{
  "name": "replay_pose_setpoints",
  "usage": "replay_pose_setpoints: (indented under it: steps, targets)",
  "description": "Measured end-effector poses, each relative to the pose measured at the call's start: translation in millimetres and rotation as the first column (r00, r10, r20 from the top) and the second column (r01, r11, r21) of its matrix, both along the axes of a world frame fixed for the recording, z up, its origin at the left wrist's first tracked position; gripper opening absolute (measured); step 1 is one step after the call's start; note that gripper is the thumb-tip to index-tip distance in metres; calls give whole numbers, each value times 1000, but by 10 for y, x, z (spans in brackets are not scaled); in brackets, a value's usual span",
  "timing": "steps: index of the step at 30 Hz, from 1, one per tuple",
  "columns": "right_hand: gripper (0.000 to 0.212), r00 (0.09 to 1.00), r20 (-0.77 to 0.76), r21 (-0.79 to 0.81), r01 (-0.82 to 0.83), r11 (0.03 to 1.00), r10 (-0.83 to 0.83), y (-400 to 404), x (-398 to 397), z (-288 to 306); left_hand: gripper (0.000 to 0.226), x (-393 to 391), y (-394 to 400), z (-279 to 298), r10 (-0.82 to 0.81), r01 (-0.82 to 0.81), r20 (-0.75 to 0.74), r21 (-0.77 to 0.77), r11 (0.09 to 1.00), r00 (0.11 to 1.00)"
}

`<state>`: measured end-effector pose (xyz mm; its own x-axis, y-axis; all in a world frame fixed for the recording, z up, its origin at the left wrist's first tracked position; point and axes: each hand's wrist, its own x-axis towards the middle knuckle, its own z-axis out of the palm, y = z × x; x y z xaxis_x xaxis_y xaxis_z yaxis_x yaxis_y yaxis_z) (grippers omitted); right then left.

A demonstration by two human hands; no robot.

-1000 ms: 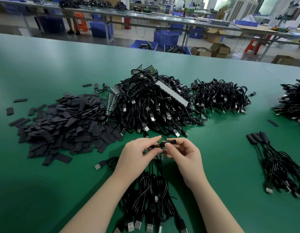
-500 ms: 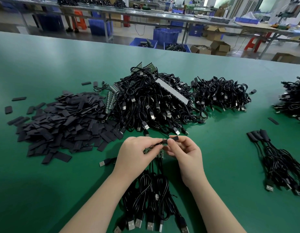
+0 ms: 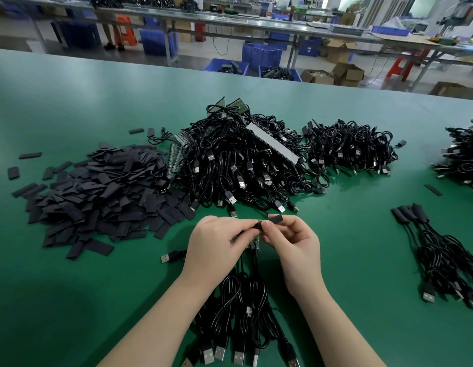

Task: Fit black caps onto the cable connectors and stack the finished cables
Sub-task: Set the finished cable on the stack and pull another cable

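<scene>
Above the near middle of the green table (image 3: 71, 107), in the head view, both hands meet over a bundle of cables. The right hand (image 3: 296, 245) pinches a black cap (image 3: 273, 219) between thumb and forefinger; the cap sits at the fingertips, its far end sticking out past them toward the big pile. Its long axis runs roughly left to right, tilted slightly up at the right end, with the left end turned toward the left hand. The left hand (image 3: 216, 245) has its fingers curled around a connector end, most of it hidden by the fingers; only small green circuit boards (image 3: 253, 243) show just under the fingertips. Cap and left fingertips touch or nearly touch; whether the cap is already on the connector cannot be told.

From the hands the held cables (image 3: 240, 308) hang toward the viewer, looped, their USB plugs (image 3: 239, 357) lying at the near edge.

Left of the hands lies a heap of loose black caps (image 3: 97, 194). Behind the hands rises a large pile of uncapped cables (image 3: 238, 160), with a smaller pile (image 3: 352, 147) to its right. Well to the right, a stack of finished cables (image 3: 447, 258) lies with capped ends pointing away and leftward.
</scene>
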<state>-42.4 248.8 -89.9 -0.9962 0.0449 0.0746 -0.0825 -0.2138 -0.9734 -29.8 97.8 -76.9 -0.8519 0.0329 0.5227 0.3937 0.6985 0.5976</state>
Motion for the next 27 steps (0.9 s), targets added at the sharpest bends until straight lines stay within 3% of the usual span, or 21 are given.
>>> replay_pose_setpoints:
  steps: [5,12,27]
  targets:
    - [10,1000,20,-16,-6,1000,7,5,-2,-9,19,-11,-5,-9,-14,13,-14,-55,998,1000]
    - [10,999,33,-20,-13,1000,13,4,-7,-15,22,-3,18,-20,-17,17,-37,8,1000,999]
    - [22,1000,11,6,3,1000,-3,-12,27,31,24,3,11,26,-26,26,45,-7,1000,999]
